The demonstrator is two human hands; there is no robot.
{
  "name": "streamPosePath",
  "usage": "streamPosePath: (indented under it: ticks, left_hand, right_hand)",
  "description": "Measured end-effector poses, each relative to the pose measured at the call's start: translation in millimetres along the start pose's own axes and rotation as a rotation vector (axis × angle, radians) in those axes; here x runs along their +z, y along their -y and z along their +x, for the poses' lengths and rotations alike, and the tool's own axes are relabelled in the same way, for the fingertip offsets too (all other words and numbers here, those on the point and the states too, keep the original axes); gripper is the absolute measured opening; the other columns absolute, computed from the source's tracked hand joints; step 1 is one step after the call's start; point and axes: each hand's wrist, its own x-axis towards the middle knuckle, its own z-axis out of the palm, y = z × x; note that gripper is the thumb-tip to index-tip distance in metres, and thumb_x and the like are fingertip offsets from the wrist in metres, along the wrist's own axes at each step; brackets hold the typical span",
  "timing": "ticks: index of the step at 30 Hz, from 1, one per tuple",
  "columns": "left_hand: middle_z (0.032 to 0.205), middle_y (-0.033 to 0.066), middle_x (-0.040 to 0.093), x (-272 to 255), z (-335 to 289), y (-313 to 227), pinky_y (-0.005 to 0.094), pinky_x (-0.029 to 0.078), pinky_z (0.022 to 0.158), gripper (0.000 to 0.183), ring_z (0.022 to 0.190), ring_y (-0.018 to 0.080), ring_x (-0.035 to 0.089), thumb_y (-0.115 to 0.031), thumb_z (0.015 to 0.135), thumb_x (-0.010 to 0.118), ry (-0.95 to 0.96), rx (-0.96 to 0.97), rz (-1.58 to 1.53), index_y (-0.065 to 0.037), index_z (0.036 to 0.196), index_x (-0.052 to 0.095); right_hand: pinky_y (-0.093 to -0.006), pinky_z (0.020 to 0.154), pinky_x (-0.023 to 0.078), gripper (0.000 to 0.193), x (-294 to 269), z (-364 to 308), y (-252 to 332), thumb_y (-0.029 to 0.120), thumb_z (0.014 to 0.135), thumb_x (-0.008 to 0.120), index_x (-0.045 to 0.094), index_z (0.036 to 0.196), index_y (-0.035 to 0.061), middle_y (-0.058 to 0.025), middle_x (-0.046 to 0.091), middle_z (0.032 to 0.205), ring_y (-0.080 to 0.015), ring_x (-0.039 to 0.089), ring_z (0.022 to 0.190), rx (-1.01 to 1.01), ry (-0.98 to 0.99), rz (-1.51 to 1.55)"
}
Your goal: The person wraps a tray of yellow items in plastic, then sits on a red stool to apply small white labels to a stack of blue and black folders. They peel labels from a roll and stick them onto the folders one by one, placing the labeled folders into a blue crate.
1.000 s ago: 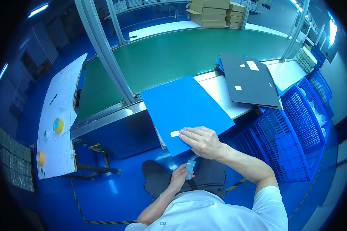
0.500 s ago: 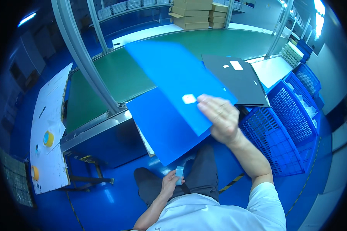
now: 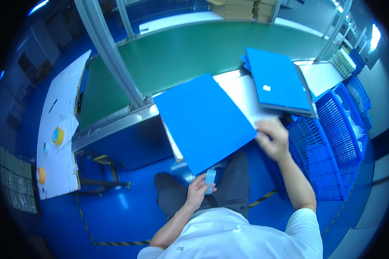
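Note:
A blue sheet (image 3: 203, 123) lies in front of me over the near edge of the white table, one corner pointing towards my lap. Beside its right corner is my right hand (image 3: 273, 139), somewhat blurred, fingers half curled with the thumb apart and nothing visible between them. Whether the fingertips touch the corner is unclear. Low over my lap, my left hand (image 3: 197, 192) grips a small pale-blue rectangular pad (image 3: 210, 181) that stands up from the fingers. To the right, another blue sheet (image 3: 278, 77) with a small white sticker (image 3: 266, 88) rests on a stack of dark sheets (image 3: 312, 113).
A green conveyor belt (image 3: 168, 54) runs behind the table, with a metal post (image 3: 112, 60) at its near left. Blue plastic crates (image 3: 324, 155) stand on the right. On the left, a white board (image 3: 58, 159) carries yellow tape rolls (image 3: 58, 135). Cardboard boxes (image 3: 237, 9) sit beyond the belt.
The stickered blue sheet has gone from my right hand onto the dark stack at right. That hand has come back nearer the remaining blue sheet's corner. My left hand still grips the pad.

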Motion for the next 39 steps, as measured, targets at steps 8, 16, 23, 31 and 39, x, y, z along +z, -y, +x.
streamPosePath:
  ticks: [8, 16, 23, 31, 39]
  left_hand:
    - [0.106, 0.0175, 0.069, 5, -11, -11, 0.0395, 0.060, 0.084, 0.042, 0.094, 0.0221, 0.069, -0.005, 0.094, 0.056, 0.176, 0.041, -0.036, 0.005, 0.135, 0.051]
    - [0.106, 0.0148, 0.070, 10, -15, -23, 0.0323, 0.057, 0.086, 0.036, 0.092, 0.0208, 0.070, -0.008, 0.098, 0.056, 0.242, 0.049, -0.160, 0.006, 0.131, 0.053]
    - [0.098, 0.0117, 0.072, 10, -7, -15, 0.0269, 0.056, 0.080, 0.025, 0.088, 0.0152, 0.070, -0.014, 0.099, 0.062, 0.034, 0.072, 0.016, 0.006, 0.114, 0.064]
    - [0.101, 0.0112, 0.072, -1, -3, -13, 0.0265, 0.053, 0.086, 0.026, 0.091, 0.0131, 0.068, -0.011, 0.096, 0.063, 0.030, 0.058, 0.113, 0.006, 0.116, 0.066]
    - [0.101, 0.0116, 0.072, 0, -3, -6, 0.0249, 0.054, 0.079, 0.023, 0.091, 0.0131, 0.068, -0.005, 0.095, 0.063, 0.055, 0.168, 0.157, 0.007, 0.116, 0.065]
  right_hand:
    - [-0.0333, 0.071, 0.059, 0.032, 102, -109, 54, 0.007, 0.075, 0.076, 0.071, 0.106, 0.0065, -0.0107, 0.070, 0.111, -0.0233, 0.070, 0.078, 0.267, 0.303, 0.217]
    - [-0.0322, 0.066, 0.057, 0.017, 119, -115, 49, -0.001, 0.076, 0.071, 0.074, 0.092, 0.0055, -0.0076, 0.074, 0.095, -0.0227, 0.071, 0.076, 0.030, 0.193, 0.162]
    - [-0.0316, 0.067, 0.056, 0.028, 120, -111, 52, 0.001, 0.074, 0.073, 0.072, 0.102, 0.0043, -0.0127, 0.071, 0.108, -0.0248, 0.070, 0.082, 0.113, 0.112, 0.253]
    - [-0.0371, 0.083, 0.054, 0.025, 119, -113, 59, 0.011, 0.075, 0.079, 0.074, 0.098, 0.0057, -0.0081, 0.071, 0.104, -0.0267, 0.066, 0.097, 0.181, 0.239, 0.330]
    - [-0.0342, 0.083, 0.054, 0.019, 125, -127, 56, 0.010, 0.082, 0.074, 0.076, 0.100, 0.0035, -0.0083, 0.072, 0.102, -0.0232, 0.067, 0.095, 0.478, 0.326, 0.542]
